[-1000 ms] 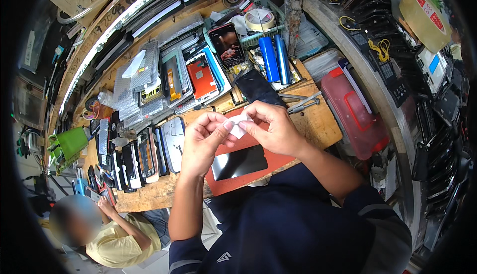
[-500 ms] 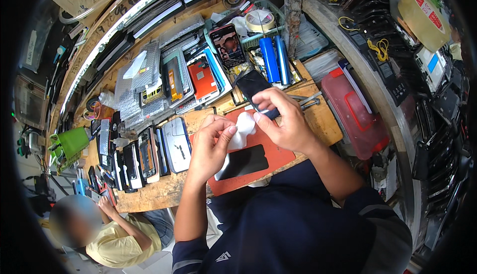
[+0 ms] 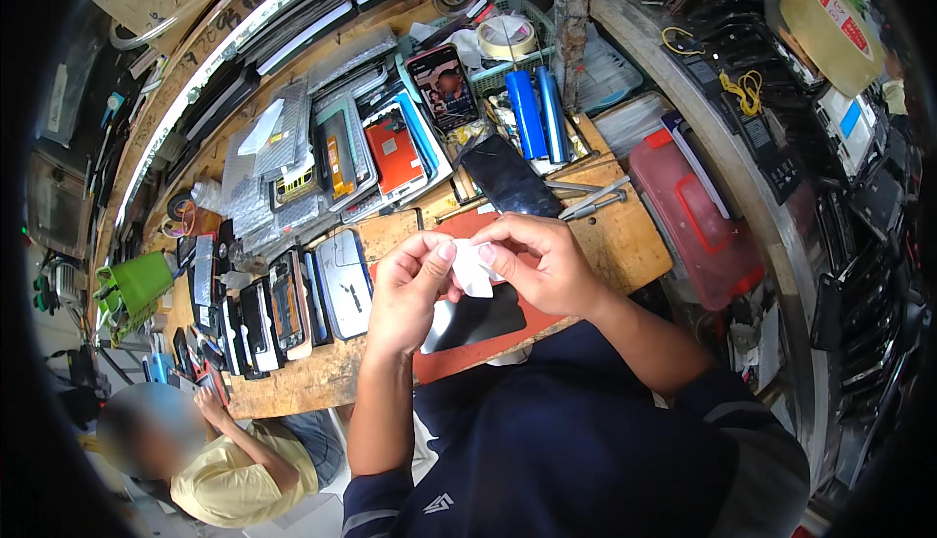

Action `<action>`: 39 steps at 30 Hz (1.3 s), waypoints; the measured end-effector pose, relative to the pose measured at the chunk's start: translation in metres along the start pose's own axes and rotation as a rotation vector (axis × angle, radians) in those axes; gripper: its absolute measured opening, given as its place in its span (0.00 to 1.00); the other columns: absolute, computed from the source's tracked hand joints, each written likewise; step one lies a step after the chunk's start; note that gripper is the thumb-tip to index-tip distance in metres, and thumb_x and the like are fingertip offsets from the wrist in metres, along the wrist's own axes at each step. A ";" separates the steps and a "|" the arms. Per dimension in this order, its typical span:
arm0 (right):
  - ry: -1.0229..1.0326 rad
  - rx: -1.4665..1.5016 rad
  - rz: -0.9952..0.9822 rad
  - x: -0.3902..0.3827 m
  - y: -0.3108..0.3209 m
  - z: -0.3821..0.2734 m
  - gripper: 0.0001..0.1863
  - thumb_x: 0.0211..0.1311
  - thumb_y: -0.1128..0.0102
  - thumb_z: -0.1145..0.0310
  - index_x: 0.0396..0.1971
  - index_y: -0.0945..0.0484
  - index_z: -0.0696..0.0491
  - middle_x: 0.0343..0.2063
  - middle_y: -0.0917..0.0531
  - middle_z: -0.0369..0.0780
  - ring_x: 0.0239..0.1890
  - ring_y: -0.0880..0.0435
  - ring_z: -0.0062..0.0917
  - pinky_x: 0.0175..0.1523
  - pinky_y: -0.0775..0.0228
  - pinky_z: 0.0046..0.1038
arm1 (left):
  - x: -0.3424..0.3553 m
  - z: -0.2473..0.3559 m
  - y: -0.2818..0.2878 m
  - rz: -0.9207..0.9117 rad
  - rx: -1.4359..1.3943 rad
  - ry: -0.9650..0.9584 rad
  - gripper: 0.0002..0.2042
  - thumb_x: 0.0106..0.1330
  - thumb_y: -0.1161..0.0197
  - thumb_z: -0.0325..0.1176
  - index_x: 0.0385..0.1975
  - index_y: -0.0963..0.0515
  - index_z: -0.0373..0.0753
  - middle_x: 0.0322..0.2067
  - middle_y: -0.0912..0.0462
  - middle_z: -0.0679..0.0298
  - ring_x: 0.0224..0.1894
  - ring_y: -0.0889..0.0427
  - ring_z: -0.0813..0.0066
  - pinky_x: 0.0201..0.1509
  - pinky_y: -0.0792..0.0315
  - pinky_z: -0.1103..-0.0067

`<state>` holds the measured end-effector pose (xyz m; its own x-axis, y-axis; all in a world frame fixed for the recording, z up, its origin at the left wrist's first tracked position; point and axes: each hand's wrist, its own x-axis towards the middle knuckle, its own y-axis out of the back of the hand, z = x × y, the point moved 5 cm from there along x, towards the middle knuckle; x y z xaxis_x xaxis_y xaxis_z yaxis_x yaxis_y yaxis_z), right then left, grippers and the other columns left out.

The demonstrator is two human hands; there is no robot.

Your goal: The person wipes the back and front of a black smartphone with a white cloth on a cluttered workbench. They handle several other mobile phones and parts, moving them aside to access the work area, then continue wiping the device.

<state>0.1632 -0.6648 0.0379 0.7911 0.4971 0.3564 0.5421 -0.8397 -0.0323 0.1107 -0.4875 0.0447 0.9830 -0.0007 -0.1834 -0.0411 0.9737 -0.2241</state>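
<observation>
Between my two hands, above a red-orange mat (image 3: 542,321), is a small crumpled white tissue (image 3: 472,275). My left hand (image 3: 405,289) pinches its left edge with thumb and fingertips. On the other side my right hand (image 3: 549,267) is closed on it too, thumb and forefinger together. Under the hands lies a flat black phone-shaped panel (image 3: 488,319) on the mat, its far part covered by my fingers. A dark phone (image 3: 509,177) lies just beyond my right hand.
Metal tools (image 3: 597,199) lie right of the dark phone, near two blue cylinders (image 3: 527,117). A lit phone (image 3: 444,89) stands upright behind. Upright phones and parts (image 3: 283,304) line the left. A red case (image 3: 693,211) sits at right; a seated person (image 3: 249,470) works at lower left.
My right hand has come down and left, closer to my left hand, and its fingers have closed in on the tissue. More of the dark phone behind it shows now.
</observation>
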 end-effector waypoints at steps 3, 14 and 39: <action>-0.125 0.281 0.028 0.001 0.000 0.009 0.08 0.77 0.39 0.75 0.49 0.17 0.62 0.42 0.13 0.36 0.43 0.14 0.15 0.50 0.19 0.22 | 0.001 -0.004 0.001 0.024 -0.146 0.027 0.08 0.80 0.37 0.33 0.46 0.20 0.34 0.35 0.12 0.62 0.30 0.15 0.80 0.37 0.19 0.83; -0.005 0.039 0.054 0.003 -0.008 0.011 0.08 0.77 0.36 0.73 0.48 0.19 0.61 0.39 0.13 0.37 0.42 0.14 0.15 0.49 0.19 0.20 | 0.003 -0.009 0.001 0.073 -0.297 -0.014 0.07 0.79 0.37 0.28 0.49 0.21 0.32 0.42 0.11 0.58 0.41 0.11 0.75 0.48 0.14 0.80; -0.318 0.423 -0.132 -0.010 -0.008 0.031 0.06 0.77 0.37 0.71 0.43 0.18 0.58 0.34 0.14 0.33 0.35 0.17 0.11 0.40 0.25 0.19 | -0.014 0.013 -0.019 0.024 0.780 -0.441 0.11 0.64 0.28 0.17 0.42 0.20 0.33 0.39 0.20 0.59 0.38 0.15 0.70 0.40 0.20 0.75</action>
<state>0.1602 -0.6564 0.0057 0.7196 0.6892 0.0847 0.6574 -0.6370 -0.4025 0.0996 -0.5036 0.0638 0.9694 -0.0469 0.2410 -0.0878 0.8504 0.5187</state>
